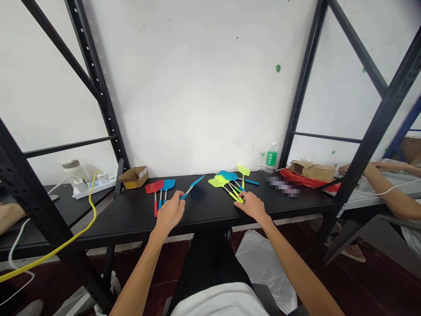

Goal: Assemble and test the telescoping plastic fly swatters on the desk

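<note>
My left hand [171, 210] is closed round the handle of a blue fly swatter [196, 181], tilted up above the black table, its head seen nearly edge-on. To its left lie a red fly swatter [154, 188] and blue fly swatters [169, 184], handles toward me. My right hand [251, 205] is at the near end of a mixed pile, its fingers closed on the handle of a blue fly swatter [229, 175]. Yellow-green fly swatters [217, 181] lie under and beside it; another yellow-green fly swatter [244, 170] sits at the back. My fingers partly hide the handles.
On the black table [128, 210] stand a small open cardboard box [134, 177] at left and a water bottle [271, 158] at right. Black rack posts [302, 87] flank the table. A yellow cable [94, 210] hangs at left. Another person's arm [383, 188] is at right.
</note>
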`<move>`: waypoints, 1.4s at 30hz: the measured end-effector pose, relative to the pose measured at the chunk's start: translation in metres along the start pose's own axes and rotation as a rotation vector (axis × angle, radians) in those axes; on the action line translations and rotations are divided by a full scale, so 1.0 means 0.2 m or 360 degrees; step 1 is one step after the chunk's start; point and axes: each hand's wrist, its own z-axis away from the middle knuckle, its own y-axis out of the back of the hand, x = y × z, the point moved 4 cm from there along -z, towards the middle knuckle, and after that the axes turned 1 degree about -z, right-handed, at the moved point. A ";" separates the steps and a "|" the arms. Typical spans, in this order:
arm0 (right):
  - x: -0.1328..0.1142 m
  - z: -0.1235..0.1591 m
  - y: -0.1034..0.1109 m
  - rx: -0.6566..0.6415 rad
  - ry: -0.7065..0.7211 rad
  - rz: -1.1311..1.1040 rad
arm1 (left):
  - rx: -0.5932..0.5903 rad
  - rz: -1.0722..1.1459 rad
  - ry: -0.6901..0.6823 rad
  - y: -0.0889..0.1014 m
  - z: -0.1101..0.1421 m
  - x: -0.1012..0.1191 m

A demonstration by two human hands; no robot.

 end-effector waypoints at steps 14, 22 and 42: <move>0.02 -0.02 -0.04 0.0118 -0.0157 0.0107 | 0.0003 0.0024 0.0002 0.01 0.01 -0.01; 0.03 -0.02 -0.04 0.0161 -0.0149 0.0115 | 0.0098 0.0130 0.0030 0.06 0.02 0.02; -0.22 0.10 0.09 -0.0682 0.0380 -0.1946 | -0.0003 0.0794 -0.0833 0.14 0.22 0.31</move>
